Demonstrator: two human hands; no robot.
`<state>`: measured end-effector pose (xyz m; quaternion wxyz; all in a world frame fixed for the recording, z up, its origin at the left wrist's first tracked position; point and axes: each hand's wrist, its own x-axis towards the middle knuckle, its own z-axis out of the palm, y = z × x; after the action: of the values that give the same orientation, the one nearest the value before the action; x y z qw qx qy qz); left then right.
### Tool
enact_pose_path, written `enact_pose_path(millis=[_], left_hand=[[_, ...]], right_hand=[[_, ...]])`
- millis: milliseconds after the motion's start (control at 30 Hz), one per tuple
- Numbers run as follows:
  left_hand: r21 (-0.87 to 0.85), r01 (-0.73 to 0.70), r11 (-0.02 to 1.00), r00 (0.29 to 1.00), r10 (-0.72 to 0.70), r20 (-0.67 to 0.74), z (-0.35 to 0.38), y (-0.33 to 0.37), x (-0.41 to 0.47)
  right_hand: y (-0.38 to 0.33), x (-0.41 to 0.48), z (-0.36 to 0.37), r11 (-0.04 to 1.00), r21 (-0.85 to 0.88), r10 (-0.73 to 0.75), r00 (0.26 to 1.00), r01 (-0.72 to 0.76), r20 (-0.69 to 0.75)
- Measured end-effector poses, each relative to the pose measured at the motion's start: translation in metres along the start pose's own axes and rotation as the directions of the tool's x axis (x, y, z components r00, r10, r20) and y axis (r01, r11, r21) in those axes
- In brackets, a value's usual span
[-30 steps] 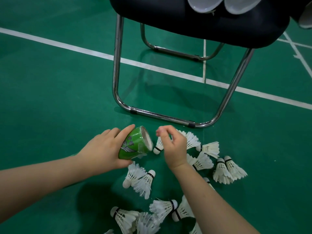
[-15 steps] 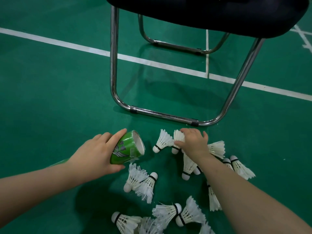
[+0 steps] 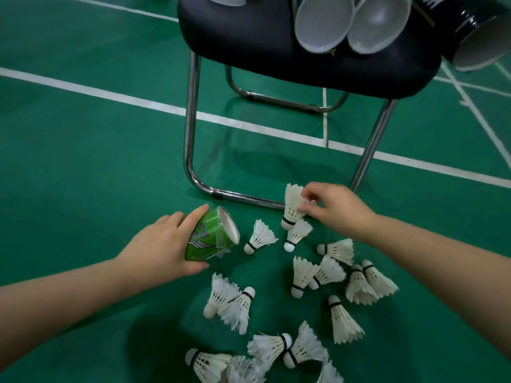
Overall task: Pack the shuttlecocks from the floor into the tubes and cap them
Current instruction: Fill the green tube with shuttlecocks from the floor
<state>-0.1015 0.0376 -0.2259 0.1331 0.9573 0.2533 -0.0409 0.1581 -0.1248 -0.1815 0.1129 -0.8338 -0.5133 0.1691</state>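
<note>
My left hand (image 3: 163, 247) grips a green shuttlecock tube (image 3: 211, 234) near its open mouth, which points right toward the pile. My right hand (image 3: 337, 210) pinches the feather skirt of a white shuttlecock (image 3: 292, 205), cork end down, just above the floor by the chair's foot rail. Several more white shuttlecocks (image 3: 318, 275) lie scattered on the green floor between and below my hands. Most of the tube's length is hidden behind my left hand and forearm.
A black-seated chair (image 3: 276, 42) on chrome legs (image 3: 190, 128) stands right behind the pile. On its seat lie two white tube caps (image 3: 323, 23) and a dark open tube (image 3: 481, 37) at the right. White court lines (image 3: 110, 94) cross the floor.
My right hand reached into the pile, took one shuttlecock by its feathers and lifted it. My left hand kept holding the green tube, almost still.
</note>
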Motion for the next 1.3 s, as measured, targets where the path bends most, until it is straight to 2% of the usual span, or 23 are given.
enact_pose_path(millis=[167, 267, 367, 467, 533, 600, 667, 733, 800, 867, 967, 1100, 1200, 1300], left_hand=[[0.063, -0.062, 0.996, 0.997, 0.065, -0.042, -0.037, 0.024, 0.009], [0.103, -0.099, 0.99, 0.994, 0.104, -0.045, -0.056, 0.051, 0.015], [0.11, -0.114, 0.987, 0.991, 0.121, -0.061, -0.065, 0.079, 0.022], [0.058, -0.117, 0.991, 0.99, 0.122, -0.074, -0.063, 0.106, 0.028], [0.025, -0.122, 0.992, 0.99, 0.123, -0.065, -0.055, 0.125, 0.027], [0.003, -0.15, 0.989, 0.987, 0.15, -0.049, -0.042, 0.142, 0.023], [-0.022, -0.181, 0.983, 0.983, 0.181, -0.02, -0.028, 0.154, 0.018], [-0.05, -0.196, 0.979, 0.981, 0.196, 0.002, -0.015, 0.161, 0.013], [-0.034, -0.208, 0.978, 0.978, 0.209, 0.03, -0.005, 0.164, 0.008], [-0.018, -0.224, 0.974, 0.974, 0.225, 0.032, 0.002, 0.164, 0.006], [-0.016, -0.227, 0.974, 0.973, 0.228, 0.027, 0.007, 0.167, 0.015], [-0.041, -0.189, 0.981, 0.982, 0.188, -0.014, 0.01, 0.171, 0.03], [-0.072, -0.121, 0.99, 0.993, 0.119, -0.024, 0.014, 0.167, 0.037], [-0.076, -0.076, 0.994, 0.997, 0.077, 0.009, 0.022, 0.161, 0.038]], right_hand=[[-0.027, -0.042, -0.034, 0.971, 0.161, -0.136, 0.964, 0.175, -0.23], [-0.029, -0.062, -0.03, 0.919, 0.326, -0.082, 0.914, 0.224, -0.397], [-0.026, -0.075, -0.019, 0.839, 0.491, 0.037, 0.874, 0.236, -0.484], [-0.019, -0.088, -0.007, 0.738, 0.632, 0.116, 0.878, 0.237, -0.464], [-0.014, -0.097, 0.003, 0.686, 0.68, 0.089, 0.898, 0.258, -0.43], [-0.006, -0.103, 0.014, 0.642, 0.728, 0.029, 0.942, 0.24, -0.336], [-0.001, -0.109, 0.018, 0.617, 0.773, -0.02, 0.985, 0.147, -0.172], [0.004, -0.116, 0.015, 0.62, 0.784, -0.078, 0.997, 0.034, 0.018], [0.005, -0.121, 0.015, 0.658, 0.752, -0.154, 0.971, -0.038, 0.183], [0.008, -0.124, 0.021, 0.691, 0.721, -0.17, 0.958, -0.051, 0.231], [0.012, -0.125, 0.03, 0.655, 0.752, -0.061, 0.987, -0.073, 0.149], [0.029, -0.123, 0.035, 0.599, 0.798, 0.093, 0.984, 0.064, -0.149], [0.062, -0.116, 0.047, 0.718, 0.696, 0.233, 0.938, 0.013, -0.257], [0.112, -0.112, 0.072, 0.86, 0.462, 0.329, 0.928, -0.218, -0.175]])
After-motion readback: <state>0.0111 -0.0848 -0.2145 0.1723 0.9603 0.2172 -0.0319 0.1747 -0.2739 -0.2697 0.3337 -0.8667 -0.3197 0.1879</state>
